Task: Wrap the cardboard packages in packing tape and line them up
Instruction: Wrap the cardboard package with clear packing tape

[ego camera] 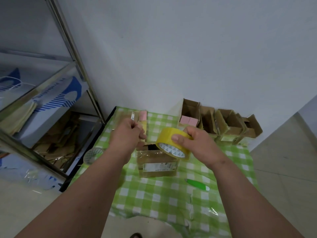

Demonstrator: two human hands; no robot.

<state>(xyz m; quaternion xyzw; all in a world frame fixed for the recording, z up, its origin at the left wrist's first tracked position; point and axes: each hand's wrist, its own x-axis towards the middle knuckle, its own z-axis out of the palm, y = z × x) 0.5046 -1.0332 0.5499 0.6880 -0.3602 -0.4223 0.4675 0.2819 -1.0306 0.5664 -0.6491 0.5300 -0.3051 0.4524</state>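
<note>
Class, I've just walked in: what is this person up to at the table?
A person is taping up a cardboard package lying on the green checked tablecloth. The right hand grips a yellow tape roll just above it, while the left hand seems to pinch the tape's free end. Open boxes stand along the wall; a green cutter lies nearby.

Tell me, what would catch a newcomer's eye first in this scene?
The yellow tape roll, gripped in the right hand above a cardboard package on the green checked tablecloth. The left hand is curled just left of the roll. Behind, a row of open cardboard boxes lines the wall, one holding pink blocks.
</note>
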